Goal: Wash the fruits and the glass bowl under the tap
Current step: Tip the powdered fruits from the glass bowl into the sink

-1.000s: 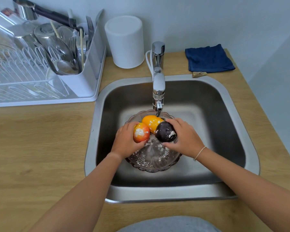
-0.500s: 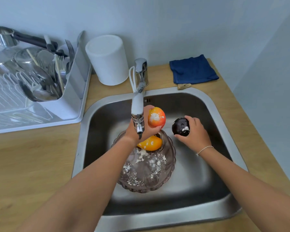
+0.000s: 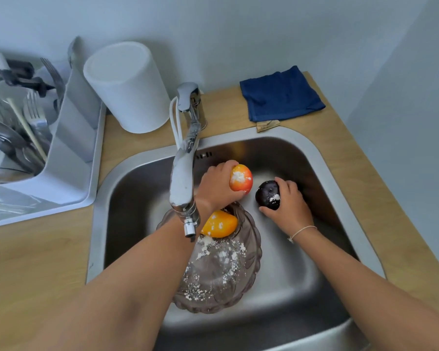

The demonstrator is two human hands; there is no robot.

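Glass bowl (image 3: 221,279) sits in the sink (image 3: 314,158), powder-flecked, orange fruit (image 3: 219,224) inside; left hand (image 3: 218,187) grips a red-orange fruit (image 3: 241,177); right hand (image 3: 290,207) grips a dark plum (image 3: 268,198); powder shows on everything, so washing looks barely begun.

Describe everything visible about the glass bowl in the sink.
The glass bowl is clear, smoky-tinted glass with a scalloped, ribbed rim. It sits on the floor of the steel sink, below the tap's nozzle. White powdery specks are scattered over its inside. One orange-yellow fruit lies in it at the far side. The left forearm crosses above it; neither hand touches it.
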